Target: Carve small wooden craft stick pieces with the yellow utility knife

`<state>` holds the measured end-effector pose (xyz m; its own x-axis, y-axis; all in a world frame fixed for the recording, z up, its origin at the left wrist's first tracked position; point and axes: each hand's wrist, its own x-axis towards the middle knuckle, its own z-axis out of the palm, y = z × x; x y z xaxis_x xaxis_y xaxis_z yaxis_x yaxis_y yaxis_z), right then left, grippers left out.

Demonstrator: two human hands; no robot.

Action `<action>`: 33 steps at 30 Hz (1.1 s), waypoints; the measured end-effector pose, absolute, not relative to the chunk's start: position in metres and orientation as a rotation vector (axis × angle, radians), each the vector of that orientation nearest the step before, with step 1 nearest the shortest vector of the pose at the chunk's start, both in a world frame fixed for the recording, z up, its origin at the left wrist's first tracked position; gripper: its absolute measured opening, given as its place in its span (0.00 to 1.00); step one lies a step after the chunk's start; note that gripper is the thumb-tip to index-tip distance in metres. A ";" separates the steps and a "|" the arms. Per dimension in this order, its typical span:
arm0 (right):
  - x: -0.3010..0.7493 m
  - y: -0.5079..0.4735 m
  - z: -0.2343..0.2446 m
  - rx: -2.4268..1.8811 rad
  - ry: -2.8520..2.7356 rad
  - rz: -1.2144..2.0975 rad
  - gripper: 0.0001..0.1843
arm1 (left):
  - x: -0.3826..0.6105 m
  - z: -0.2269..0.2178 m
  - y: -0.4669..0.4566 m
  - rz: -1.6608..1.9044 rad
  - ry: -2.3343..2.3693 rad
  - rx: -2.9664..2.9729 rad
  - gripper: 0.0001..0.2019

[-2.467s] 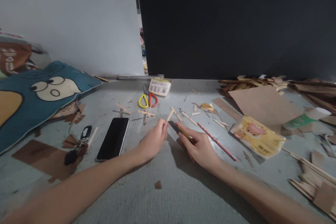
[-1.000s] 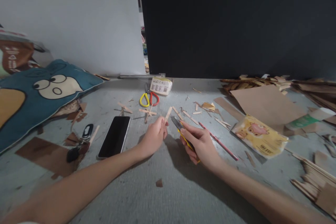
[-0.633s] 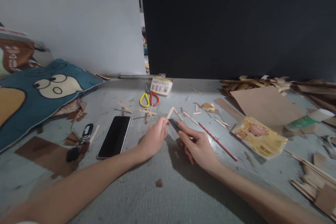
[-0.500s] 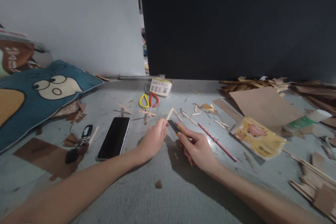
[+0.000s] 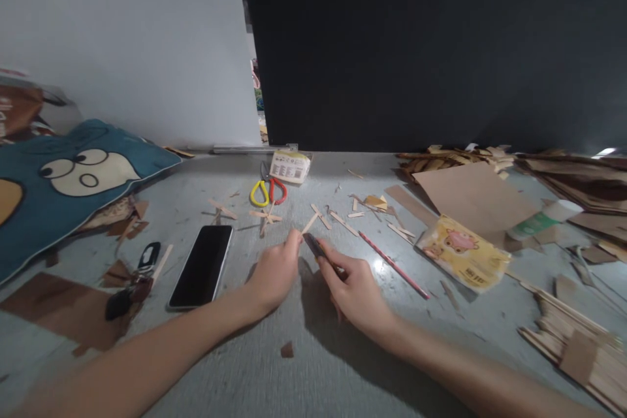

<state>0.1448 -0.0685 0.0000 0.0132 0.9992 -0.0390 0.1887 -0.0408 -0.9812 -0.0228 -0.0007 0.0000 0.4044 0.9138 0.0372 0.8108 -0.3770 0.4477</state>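
My left hand (image 5: pixel 275 273) is closed in a pinch around a thin, flat wooden stick (image 5: pixel 310 222), whose free end points away and to the right. In my right hand (image 5: pixel 361 289) is a dark utility knife (image 5: pixel 317 249), its tip close to the stick just beside my left fingertips. Whether the blade touches the wood is too small to tell. Just beyond the stick lies a short cut strip of wood (image 5: pixel 321 216). Two small crossed-stick pieces, one at the left (image 5: pixel 223 209) and one nearer the middle (image 5: pixel 266 216), rest on the grey table.
A phone (image 5: pixel 202 268) and keys (image 5: pixel 128 297) lie left, by a blue cushion (image 5: pixel 93 166). Scissors (image 5: pixel 268 192) and a white-yellow packet (image 5: pixel 290 166) are ahead. Rightward are a red pencil (image 5: pixel 394 266), a yellow packet (image 5: pixel 463 251), a glue stick (image 5: pixel 543 220) and cardboard (image 5: pixel 477 199).
The whole view has shifted slightly, with the scene sliding left. The held stick's far end sits lower, now apart from the short strip. Both hands keep their grips.
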 end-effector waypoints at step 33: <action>0.141 -0.063 0.019 -1.130 -0.675 1.691 0.22 | -0.020 -0.003 0.007 0.738 1.315 1.993 0.15</action>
<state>0.1405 -0.0629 0.0193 -0.1133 0.9195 -0.3763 -0.4074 -0.3884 -0.8265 -0.0204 0.0073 -0.0030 0.3443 0.9325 0.1087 0.5787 -0.3020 0.7575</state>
